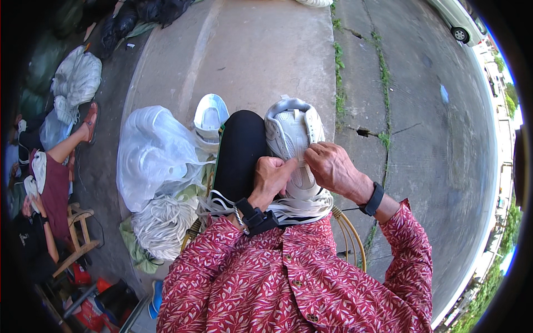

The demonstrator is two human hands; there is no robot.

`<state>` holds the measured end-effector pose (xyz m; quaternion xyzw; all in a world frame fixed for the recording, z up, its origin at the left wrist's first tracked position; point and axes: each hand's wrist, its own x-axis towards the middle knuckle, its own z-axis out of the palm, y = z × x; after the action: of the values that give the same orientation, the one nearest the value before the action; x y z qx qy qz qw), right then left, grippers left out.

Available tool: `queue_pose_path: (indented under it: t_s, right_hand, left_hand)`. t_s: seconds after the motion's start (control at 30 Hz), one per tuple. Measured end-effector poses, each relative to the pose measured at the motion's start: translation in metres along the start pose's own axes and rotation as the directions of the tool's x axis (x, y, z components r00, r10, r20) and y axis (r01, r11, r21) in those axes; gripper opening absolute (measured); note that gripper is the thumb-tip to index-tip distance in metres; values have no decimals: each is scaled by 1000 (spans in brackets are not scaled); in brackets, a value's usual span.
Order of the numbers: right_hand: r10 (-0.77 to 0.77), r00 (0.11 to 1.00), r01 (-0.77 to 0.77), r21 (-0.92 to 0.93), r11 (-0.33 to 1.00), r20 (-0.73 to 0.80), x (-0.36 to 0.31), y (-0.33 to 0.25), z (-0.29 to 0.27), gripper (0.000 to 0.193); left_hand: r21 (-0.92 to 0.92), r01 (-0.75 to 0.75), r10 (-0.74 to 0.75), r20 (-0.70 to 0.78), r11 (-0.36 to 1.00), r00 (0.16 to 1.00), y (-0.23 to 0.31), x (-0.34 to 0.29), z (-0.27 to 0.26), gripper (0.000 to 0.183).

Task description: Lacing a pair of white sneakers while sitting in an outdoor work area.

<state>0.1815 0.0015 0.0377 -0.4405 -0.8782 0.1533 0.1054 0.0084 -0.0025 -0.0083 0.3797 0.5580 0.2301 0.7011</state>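
Observation:
A white sneaker (294,125) rests on my lap with its heel away from me and its toe toward me. My left hand (272,176) is closed at the sneaker's left side, a finger reaching over the lace area. On the other side, my right hand (335,166) makes a pinch at the eyelet edge. The fingertips of both hands nearly meet there, and whatever thin thing the right one pinches is hidden. Loose white shoelaces (302,208) lie across my lap below the toe. Another white shoe (211,119) stands left of my dark-clad knee (240,147).
On my left are a translucent plastic bag (158,150) of white items and a heap of white laces (166,225). Farther left, another person in maroon shorts (57,186) sits near a wooden stool (80,238). Cracked concrete (422,139) with weeds lies right; a parked vehicle (461,25) stands beyond.

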Motion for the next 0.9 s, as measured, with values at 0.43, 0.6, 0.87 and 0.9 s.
queue_pose_path:
  t_s: [0.43, 0.6, 0.87, 0.9]
  right_hand:
    - [17, 999, -11, 176, 984, -29, 0, 6, 5, 13]
    - [78, 995, -59, 286, 956, -58, -4, 3, -1, 9]
    - [106, 994, -109, 269, 957, 28, 1, 3, 1, 13]
    - [88, 995, -96, 258, 961, 43, 3, 4, 2, 14]
  left_hand:
    - [13, 3, -3, 23, 1000, 1000, 4, 2, -3, 40]
    - [-6, 5, -5, 32, 1000, 999, 3, -2, -3, 40]
    - [29, 42, -42, 11, 999, 999, 3, 2, -2, 41]
    - [18, 31, -31, 11, 999, 999, 4, 3, -2, 41]
